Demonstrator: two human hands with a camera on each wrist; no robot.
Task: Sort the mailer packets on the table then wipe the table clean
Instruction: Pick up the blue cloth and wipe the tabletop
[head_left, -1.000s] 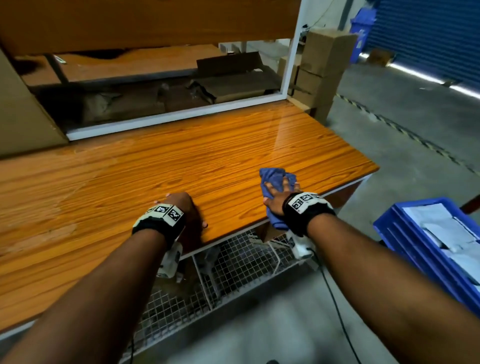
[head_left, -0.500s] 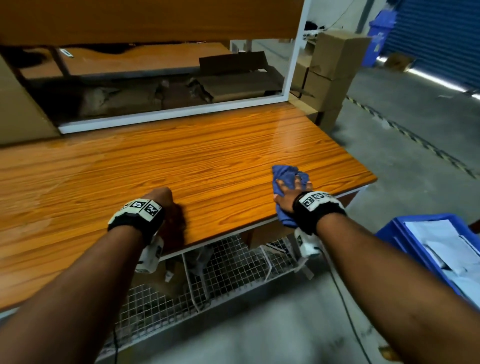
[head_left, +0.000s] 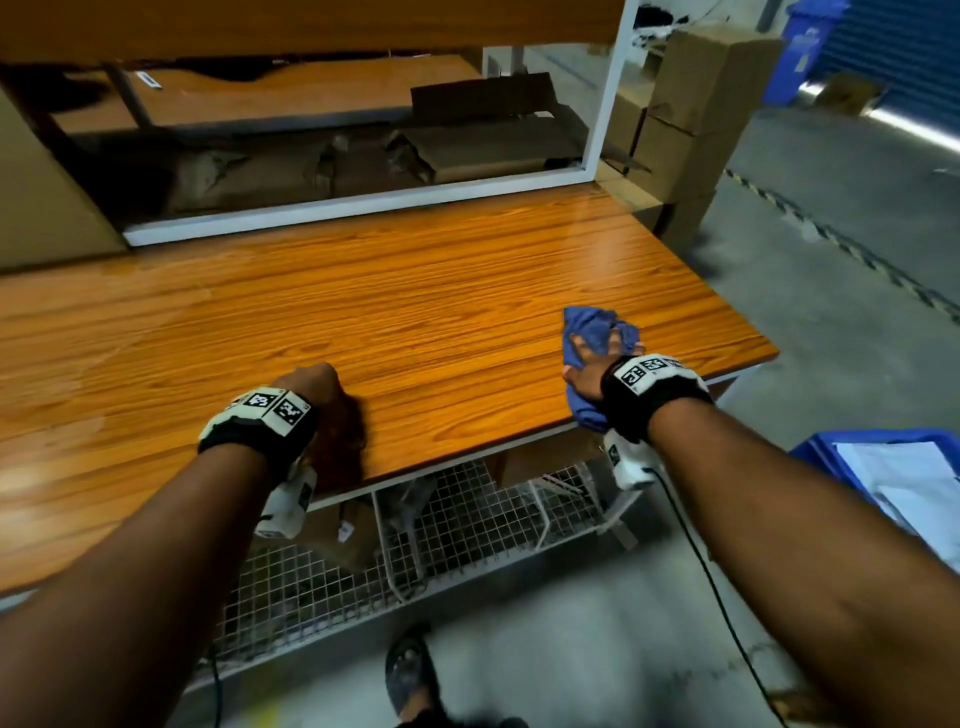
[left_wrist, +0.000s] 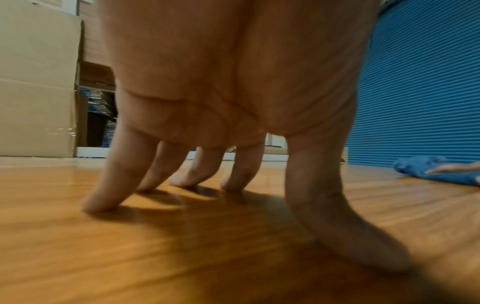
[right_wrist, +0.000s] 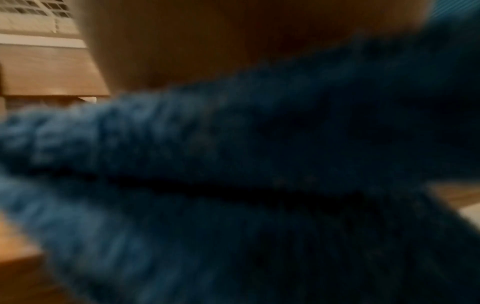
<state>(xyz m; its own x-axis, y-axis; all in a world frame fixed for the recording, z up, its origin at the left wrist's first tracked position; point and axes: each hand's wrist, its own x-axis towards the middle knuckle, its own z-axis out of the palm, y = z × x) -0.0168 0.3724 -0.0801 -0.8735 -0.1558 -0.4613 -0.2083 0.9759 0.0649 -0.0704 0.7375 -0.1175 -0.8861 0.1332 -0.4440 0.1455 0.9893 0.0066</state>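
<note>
The orange wood-grain table (head_left: 415, 312) is bare apart from my hands and a blue cloth (head_left: 592, 327). My right hand (head_left: 597, 358) presses flat on the cloth at the front right edge, fingers spread; part of the cloth hangs over the edge. The right wrist view is filled by the blurred cloth (right_wrist: 233, 164). My left hand (head_left: 317, 382) stands propped on its fingertips (left_wrist: 103, 201) near the front edge and holds nothing. The cloth (left_wrist: 426, 164) lies to its right. White mailer packets (head_left: 914, 488) lie in a blue crate (head_left: 826, 452) on the floor at right.
A white frame rail (head_left: 363, 208) bounds the table's back, with cardboard behind it. Stacked cardboard boxes (head_left: 696, 104) stand past the far right corner. A wire mesh shelf (head_left: 467, 519) runs under the table. My sandalled foot (head_left: 410, 670) is on the grey floor.
My right hand slid the cloth a little right along the front edge. The left hand rose from lying flat onto its fingertips and shifted left.
</note>
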